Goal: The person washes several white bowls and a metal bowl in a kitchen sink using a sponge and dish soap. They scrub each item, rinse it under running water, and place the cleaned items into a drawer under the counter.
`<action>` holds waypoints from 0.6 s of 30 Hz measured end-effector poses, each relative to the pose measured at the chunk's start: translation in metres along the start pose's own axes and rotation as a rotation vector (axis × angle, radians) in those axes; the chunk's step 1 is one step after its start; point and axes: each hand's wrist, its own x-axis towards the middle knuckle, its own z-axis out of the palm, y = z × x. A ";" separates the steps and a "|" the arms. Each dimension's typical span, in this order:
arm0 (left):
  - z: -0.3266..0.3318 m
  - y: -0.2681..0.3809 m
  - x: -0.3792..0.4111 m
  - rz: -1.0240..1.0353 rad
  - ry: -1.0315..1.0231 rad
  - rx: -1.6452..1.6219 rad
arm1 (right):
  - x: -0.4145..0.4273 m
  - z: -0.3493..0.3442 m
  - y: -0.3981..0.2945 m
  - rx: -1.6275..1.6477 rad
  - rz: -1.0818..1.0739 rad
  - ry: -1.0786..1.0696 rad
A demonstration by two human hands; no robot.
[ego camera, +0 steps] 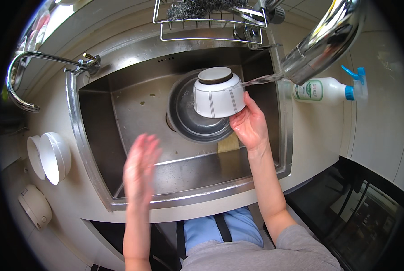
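My right hand [251, 127] grips a white bowl [219, 100] by its rim, with the bowl upside down and its dark-ringed foot uppermost. Water from the chrome faucet [310, 62] runs onto the bowl's side. Beneath it, a round metal basin [183, 123] sits in the stainless steel sink [134, 115]. Over the near left part of the sink is my left hand [141, 166], blurred, holding nothing, its fingers somewhat apart. A yellowish cloth or sponge [228, 144] lies partly under the basin's near right side.
White bowls [56, 157] stand on the left counter near a cream-coloured appliance [35, 206]. A second, slim curved tap [22, 61] rises at the back left. A wire rack [212, 22] holds steel wool [202, 8]. On the right lies a spray bottle [324, 89], beyond a black glossy surface [351, 206].
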 end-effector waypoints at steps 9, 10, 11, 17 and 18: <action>0.104 -0.053 0.090 -0.108 -0.133 -0.497 | -0.004 -0.019 0.010 -0.879 -0.121 0.126; 0.105 -0.055 0.090 -0.068 -0.154 -0.388 | -0.003 -0.014 0.013 -1.164 -0.295 0.112; 0.106 -0.056 0.091 -0.027 -0.167 -0.286 | -0.002 -0.010 0.018 -1.448 -0.480 0.103; 0.111 -0.070 0.075 0.086 -0.290 0.327 | 0.029 0.006 0.015 -1.764 -0.577 0.033; 0.110 -0.071 0.074 0.163 -0.304 0.358 | 0.035 0.003 0.012 -1.599 -0.509 0.044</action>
